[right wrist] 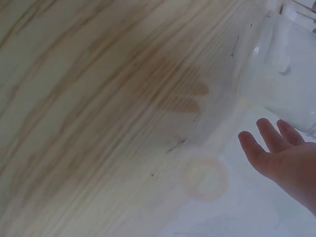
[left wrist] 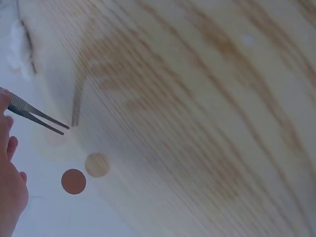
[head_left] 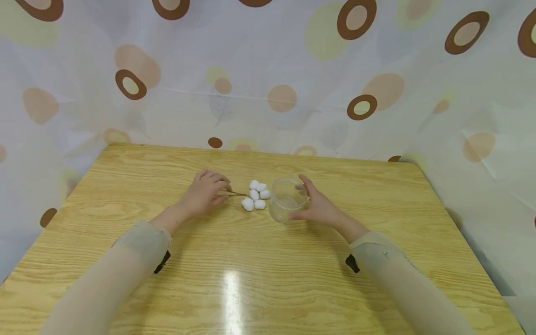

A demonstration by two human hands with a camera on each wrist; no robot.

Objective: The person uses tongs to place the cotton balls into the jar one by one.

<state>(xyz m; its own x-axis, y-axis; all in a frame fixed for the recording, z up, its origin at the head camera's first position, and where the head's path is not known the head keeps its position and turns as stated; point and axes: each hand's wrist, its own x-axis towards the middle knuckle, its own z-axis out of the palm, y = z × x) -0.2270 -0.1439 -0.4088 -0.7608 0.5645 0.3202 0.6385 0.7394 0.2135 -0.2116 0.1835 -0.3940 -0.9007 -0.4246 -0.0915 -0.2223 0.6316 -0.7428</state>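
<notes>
My left hand [head_left: 206, 192] pinches a pair of metal tweezers [head_left: 236, 193], whose tips point right at a small cluster of white cotton balls [head_left: 254, 195]. The left wrist view shows the two tweezer [left wrist: 42, 117] arms slightly apart with nothing between the tips. Just right of the cotton balls is a clear round jar [head_left: 289, 210], its open mouth facing up. My right hand [head_left: 320, 208] holds that jar from the right, thumb at the near side and a finger at the far side. In the right wrist view, the other fingers [right wrist: 270, 143] spread beside the jar [right wrist: 281, 74].
A light wood-grain table [head_left: 268, 288] carries everything. Behind it hangs a pale curtain [head_left: 251, 83] with brown and tan spots, which also runs down both sides. Beige sleeves cover both forearms, with a dark band near each wrist.
</notes>
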